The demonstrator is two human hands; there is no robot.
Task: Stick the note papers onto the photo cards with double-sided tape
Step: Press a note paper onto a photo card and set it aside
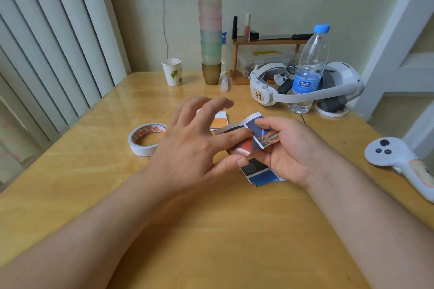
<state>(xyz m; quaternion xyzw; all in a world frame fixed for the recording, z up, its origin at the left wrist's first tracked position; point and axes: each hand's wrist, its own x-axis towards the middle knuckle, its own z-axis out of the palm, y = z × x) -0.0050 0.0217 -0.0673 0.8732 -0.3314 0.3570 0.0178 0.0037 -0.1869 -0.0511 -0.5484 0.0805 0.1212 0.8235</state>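
- Both hands held a photo card point(256, 138) above the table point(94, 171): right hand point(288, 148) curled round it, left hand point(195, 148) pinching its near edge, other fingers spread.
- Tape point(146, 139) lay just left; a note point(219, 121) beyond.
- Likely next: taping the card.

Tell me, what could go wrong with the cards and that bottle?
The photo card is pinched between both hands, left hand and right hand, and already curves, so it might crease. The water bottle stands upright just beyond the hands; a reaching arm could perhaps tip it.
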